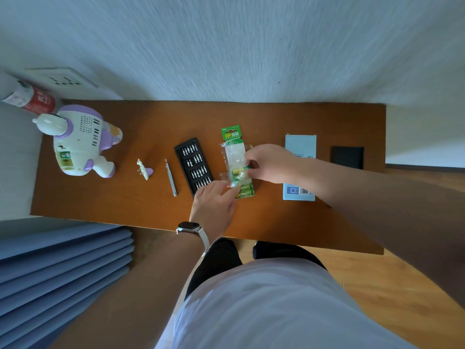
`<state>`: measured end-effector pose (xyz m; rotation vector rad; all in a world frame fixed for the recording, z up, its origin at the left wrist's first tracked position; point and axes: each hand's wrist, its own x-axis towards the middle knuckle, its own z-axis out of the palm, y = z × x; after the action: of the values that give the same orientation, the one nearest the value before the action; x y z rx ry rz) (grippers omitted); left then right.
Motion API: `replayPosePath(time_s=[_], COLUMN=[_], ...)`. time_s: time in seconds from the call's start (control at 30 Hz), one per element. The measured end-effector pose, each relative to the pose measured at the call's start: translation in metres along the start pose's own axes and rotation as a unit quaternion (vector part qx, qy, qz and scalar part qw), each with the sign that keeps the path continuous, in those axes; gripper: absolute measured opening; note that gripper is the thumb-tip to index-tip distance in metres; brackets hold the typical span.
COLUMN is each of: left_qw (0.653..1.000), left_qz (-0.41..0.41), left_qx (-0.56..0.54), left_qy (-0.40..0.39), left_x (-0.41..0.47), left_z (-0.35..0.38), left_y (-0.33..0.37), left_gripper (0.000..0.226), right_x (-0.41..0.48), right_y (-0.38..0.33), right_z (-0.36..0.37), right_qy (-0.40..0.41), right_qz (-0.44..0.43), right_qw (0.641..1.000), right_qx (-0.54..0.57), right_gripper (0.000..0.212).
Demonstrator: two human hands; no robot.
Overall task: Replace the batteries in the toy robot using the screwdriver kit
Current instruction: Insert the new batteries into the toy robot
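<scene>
The white and purple toy robot [81,142] lies on its front at the table's left end, its battery bay open. Its loose cover [144,169] lies to the right of it. A grey screwdriver [171,177] rests beside the black bit tray [193,166]. In the middle is the green battery pack [235,157] with torn clear plastic. My right hand [270,163] pinches a green battery [240,170] at the pack. My left hand [216,202] pinches the pack's lower plastic edge and holds it down.
A light blue box [300,167] lies right of the pack, with a black square pad [347,157] beyond it. A red-labelled bottle [30,98] stands behind the robot. The brown table [125,205] meets a wall at the back; blue curtain folds [63,268] hang at the lower left.
</scene>
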<state>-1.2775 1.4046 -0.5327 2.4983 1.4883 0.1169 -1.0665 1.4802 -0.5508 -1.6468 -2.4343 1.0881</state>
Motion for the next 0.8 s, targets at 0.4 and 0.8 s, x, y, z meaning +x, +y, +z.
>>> replayPosePath(time_s=[0.4,0.8], left_qw=[1.000,1.000], left_qz=[0.000,-0.009], left_qx=[0.010,0.005], left_qy=[0.002,0.016], left_x=[-0.0008,-0.0028], left_z=[0.0008,0.0027], left_y=[0.0009,0.0028], left_gripper=[0.028,0.029], right_x=[0.0001,0.0002], right_y=[0.0034,0.0051], right_z=[0.0034,0.0078], right_qy=[0.006,0.020], right_qz=[-0.001,-0.007], right_qw=[1.000,1.000], right_qx=[0.013,0.003], right_gripper=[0.022,0.020])
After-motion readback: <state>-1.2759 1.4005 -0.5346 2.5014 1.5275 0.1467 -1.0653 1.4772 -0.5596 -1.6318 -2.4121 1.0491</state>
